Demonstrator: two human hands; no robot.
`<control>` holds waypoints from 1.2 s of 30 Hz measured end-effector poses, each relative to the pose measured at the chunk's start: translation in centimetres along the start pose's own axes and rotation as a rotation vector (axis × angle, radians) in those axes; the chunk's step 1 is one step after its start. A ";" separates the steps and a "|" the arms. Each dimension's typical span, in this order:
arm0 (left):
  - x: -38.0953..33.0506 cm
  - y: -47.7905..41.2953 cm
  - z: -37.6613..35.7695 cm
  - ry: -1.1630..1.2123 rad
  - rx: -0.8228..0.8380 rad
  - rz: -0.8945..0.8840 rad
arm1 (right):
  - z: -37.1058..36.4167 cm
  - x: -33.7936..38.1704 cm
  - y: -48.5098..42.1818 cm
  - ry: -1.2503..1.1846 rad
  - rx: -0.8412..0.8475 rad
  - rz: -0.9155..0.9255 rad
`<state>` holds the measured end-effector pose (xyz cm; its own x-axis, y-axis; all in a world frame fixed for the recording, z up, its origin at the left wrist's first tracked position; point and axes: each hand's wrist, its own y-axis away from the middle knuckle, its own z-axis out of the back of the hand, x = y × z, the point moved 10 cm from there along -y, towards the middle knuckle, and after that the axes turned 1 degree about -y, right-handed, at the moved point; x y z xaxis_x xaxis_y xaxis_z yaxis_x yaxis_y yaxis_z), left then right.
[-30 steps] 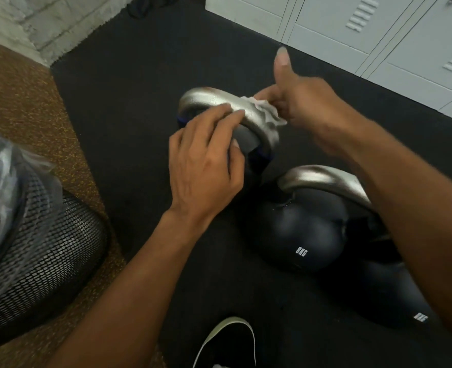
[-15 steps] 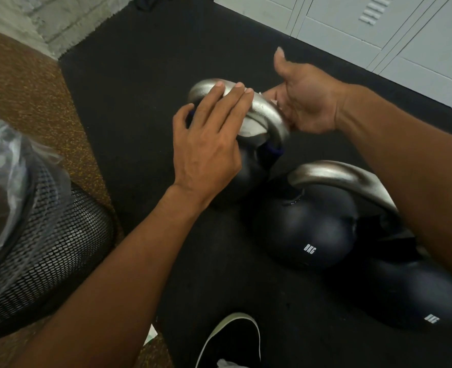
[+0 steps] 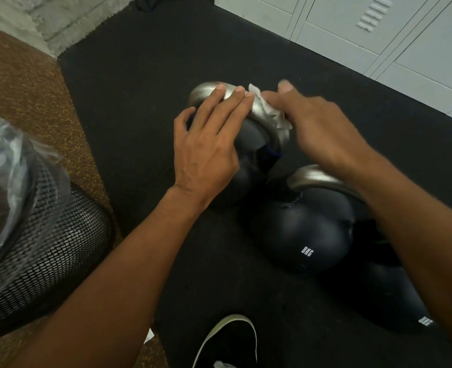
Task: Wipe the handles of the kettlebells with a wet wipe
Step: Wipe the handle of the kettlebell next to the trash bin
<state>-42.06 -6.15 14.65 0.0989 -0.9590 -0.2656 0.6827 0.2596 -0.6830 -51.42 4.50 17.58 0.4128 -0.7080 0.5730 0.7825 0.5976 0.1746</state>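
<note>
Steadying the far kettlebell (image 3: 248,142), the left hand (image 3: 206,144) lies flat with straight fingers across the left part of its silver handle (image 3: 206,88), much as it did half a second ago. It grips nothing and only presses.

Just to the right, the wet wipe (image 3: 270,112) is now draped over the crown and right bend of that handle, where a moment earlier it was almost hidden behind the bar. The right hand (image 3: 323,128) has swung from the far side, thumb up, to come over the top. It is blurred with motion, but its fingers seem closed on the wipe, pressing it to the metal.

I judge this to be a fresh stroke on the first handle, so the work is likely still early. The 8KG kettlebell (image 3: 299,235), whose own handle (image 3: 323,180) passes under the right wrist, and the third kettlebell (image 3: 397,301) at lower right both stand untouched.

At the left edge a mesh bin (image 3: 55,248) with a clear liner stands on brown speckled floor (image 3: 20,83), below a pale brick wall (image 3: 20,11). A black mat (image 3: 139,75) carries all three kettlebells, close together, and a dark shoe (image 3: 227,341) shows at the bottom. Grey lockers (image 3: 378,35) line the upper right.
</note>
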 end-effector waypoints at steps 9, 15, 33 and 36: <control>0.2 0.2 -0.2 0.008 -0.004 -0.012 | -4.3 0.7 4.2 0.396 -0.134 0.213; 0.2 0.1 -0.1 0.024 -0.004 -0.005 | -2.1 1.2 1.6 0.391 -0.141 0.208; 0.1 0.2 0.2 0.089 0.050 0.049 | -1.2 2.1 1.9 0.329 -0.148 0.195; 0.3 0.4 -0.1 0.127 0.102 0.063 | -2.4 2.1 3.7 0.410 -0.145 0.228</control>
<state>-41.87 -6.29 14.27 0.0560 -0.9174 -0.3939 0.7483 0.2997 -0.5918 -46.58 4.33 17.49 0.7079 -0.6725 0.2160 0.6956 0.7168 -0.0483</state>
